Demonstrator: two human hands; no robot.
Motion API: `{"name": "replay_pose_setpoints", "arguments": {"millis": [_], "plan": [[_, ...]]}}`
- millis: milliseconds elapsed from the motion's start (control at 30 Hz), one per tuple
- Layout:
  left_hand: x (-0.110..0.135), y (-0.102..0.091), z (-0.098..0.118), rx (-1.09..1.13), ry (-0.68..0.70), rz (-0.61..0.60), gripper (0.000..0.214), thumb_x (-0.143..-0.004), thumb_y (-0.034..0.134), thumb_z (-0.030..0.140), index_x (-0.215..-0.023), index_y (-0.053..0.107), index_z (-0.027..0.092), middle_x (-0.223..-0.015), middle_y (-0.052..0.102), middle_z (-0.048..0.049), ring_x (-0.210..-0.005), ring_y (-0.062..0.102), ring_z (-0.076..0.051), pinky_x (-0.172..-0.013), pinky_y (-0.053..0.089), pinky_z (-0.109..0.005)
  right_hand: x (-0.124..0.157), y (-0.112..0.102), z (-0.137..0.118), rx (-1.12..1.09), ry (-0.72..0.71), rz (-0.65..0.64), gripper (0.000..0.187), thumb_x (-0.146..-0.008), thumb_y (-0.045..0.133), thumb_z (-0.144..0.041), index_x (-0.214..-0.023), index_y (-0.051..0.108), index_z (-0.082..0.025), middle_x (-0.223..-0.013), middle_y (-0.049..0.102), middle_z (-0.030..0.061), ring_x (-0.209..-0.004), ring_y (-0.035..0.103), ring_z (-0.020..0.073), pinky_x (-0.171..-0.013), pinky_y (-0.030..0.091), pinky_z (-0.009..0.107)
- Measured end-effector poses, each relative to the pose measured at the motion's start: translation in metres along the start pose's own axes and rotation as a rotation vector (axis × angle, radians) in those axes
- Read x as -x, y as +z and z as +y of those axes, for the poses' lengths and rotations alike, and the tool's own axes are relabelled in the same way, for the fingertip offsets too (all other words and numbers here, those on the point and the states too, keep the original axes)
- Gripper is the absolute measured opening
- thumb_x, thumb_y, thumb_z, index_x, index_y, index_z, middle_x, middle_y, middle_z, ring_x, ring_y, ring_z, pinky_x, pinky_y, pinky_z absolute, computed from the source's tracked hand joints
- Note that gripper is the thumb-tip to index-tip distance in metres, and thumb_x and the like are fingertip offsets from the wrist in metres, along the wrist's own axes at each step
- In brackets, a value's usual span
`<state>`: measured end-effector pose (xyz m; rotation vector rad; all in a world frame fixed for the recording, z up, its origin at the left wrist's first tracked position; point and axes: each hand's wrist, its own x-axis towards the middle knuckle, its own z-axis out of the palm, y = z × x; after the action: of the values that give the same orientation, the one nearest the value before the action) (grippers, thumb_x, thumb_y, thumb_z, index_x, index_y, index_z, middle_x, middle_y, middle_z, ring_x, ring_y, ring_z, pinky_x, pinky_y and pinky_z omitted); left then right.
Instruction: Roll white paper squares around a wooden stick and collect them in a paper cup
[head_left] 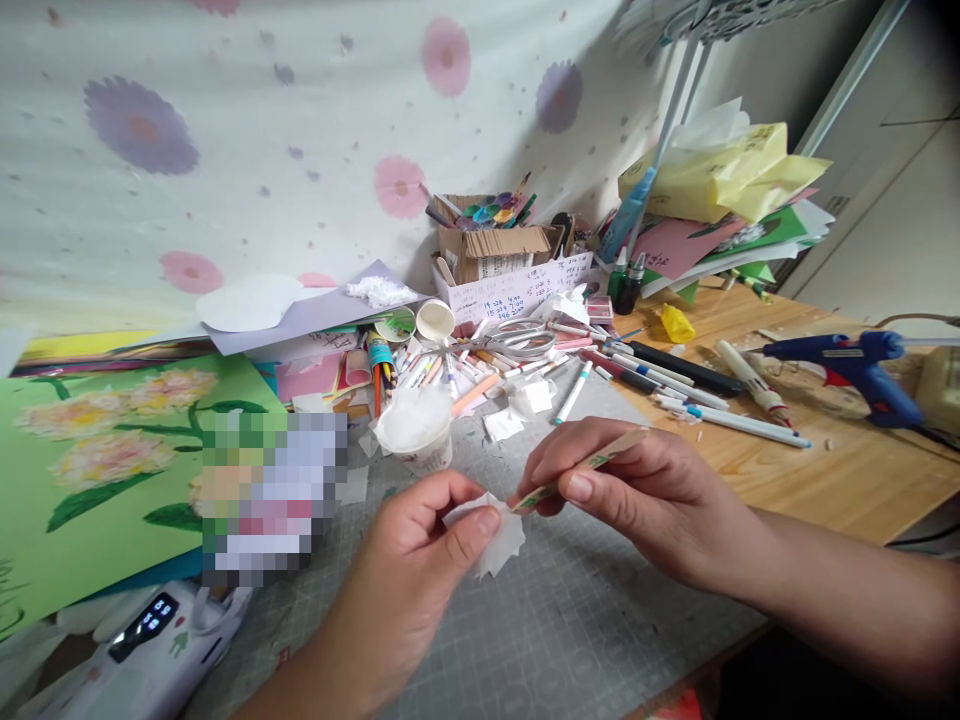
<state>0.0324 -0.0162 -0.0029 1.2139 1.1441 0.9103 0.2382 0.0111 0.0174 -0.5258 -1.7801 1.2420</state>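
Note:
My left hand (431, 550) pinches a small white piece of paper (501, 548) with a jagged edge between thumb and fingers. In my right hand (637, 500) is a flat wooden stick (600, 458) with green marks, held between thumb and fingers. The stick's lower end meets or lies very near the paper's upper edge; I cannot tell if they touch. Just beyond my left hand stands a paper cup (415, 425) filled with something white. Both hands are above a grey cutting mat (592, 640) with grid lines.
Several markers (574, 392) and scissors (517, 340) lie behind the hands. A blue glue gun (847, 360) rests at right. Left are a green flower picture (150, 450) and a white device (165, 640) with a lit display. A cardboard box (491, 250) holds tools at the back.

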Motion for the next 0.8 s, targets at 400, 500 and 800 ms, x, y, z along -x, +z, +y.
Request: {"name": "replay_pose_setpoints", "arguments": {"millis": [400, 500, 800], "plan": [[0.002, 0.004, 0.011, -0.206, 0.123, 0.088, 0.014, -0.081, 0.063, 0.032, -0.073, 0.065, 0.02, -0.062, 0.056, 0.0018, -0.058, 0.046, -0.015, -0.053, 0.035, -0.025, 0.002, 0.001, 0.0, -0.047, 0.045, -0.008, 0.014, -0.096, 0.052, -0.02, -0.098, 0.064, -0.012, -0.086, 0.066, 0.007, -0.078, 0.065, 0.0122, -0.07, 0.055, 0.024], [0.002, 0.005, 0.013, -0.282, 0.221, 0.144, 0.01, -0.079, 0.062, 0.024, -0.069, 0.061, 0.021, -0.06, 0.055, 0.0035, -0.056, 0.047, -0.014, -0.052, 0.036, -0.024, 0.002, 0.002, 0.0, -0.048, 0.039, 0.0, 0.014, -0.096, 0.052, -0.018, -0.098, 0.064, -0.012, -0.086, 0.066, 0.0069, -0.077, 0.065, 0.0115, -0.07, 0.055, 0.023], [0.003, 0.008, 0.002, -0.149, 0.229, 0.081, 0.009, -0.083, 0.057, 0.024, -0.076, 0.051, 0.024, -0.066, 0.055, 0.004, -0.06, 0.05, -0.014, -0.054, 0.039, -0.024, 0.001, 0.007, 0.003, -0.039, 0.046, 0.025, 0.012, -0.094, 0.052, -0.016, -0.096, 0.063, -0.011, -0.088, 0.065, 0.0082, -0.076, 0.065, 0.0127, -0.069, 0.055, 0.025]]}}
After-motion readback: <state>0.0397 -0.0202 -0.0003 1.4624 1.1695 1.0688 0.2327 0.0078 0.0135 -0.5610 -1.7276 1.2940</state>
